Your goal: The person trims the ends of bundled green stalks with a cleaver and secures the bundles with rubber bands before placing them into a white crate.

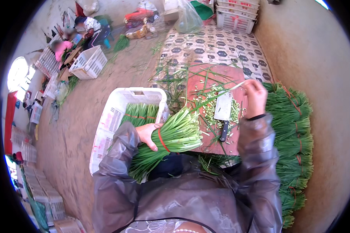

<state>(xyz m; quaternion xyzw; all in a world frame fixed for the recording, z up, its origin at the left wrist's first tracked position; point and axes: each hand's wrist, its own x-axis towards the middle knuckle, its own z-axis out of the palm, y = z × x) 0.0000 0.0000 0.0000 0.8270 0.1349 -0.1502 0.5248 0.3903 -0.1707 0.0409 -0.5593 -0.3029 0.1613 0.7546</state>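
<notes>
My left hand (147, 136) is closed around a thick bundle of green chives (179, 132), tied with a red band. The pale cut ends point up and to the right. My right hand (256, 95), raised over the board's right edge, pinches the end of a long thin chive stalk (235, 87) that stretches toward the bundle. Beneath lies a red chopping board (233, 72), strewn with chopped stem ends and loose leaves. On it rests a cleaver (223, 106) with a black handle, touched by neither hand.
A white plastic crate (105, 120) holding tied chive bundles (140, 112) stands at my left. Many tied bundles (293, 136) are stacked along the right wall. Farther off are another white crate (88, 63), stacked crates (237, 19) and two people (92, 27) sitting at work.
</notes>
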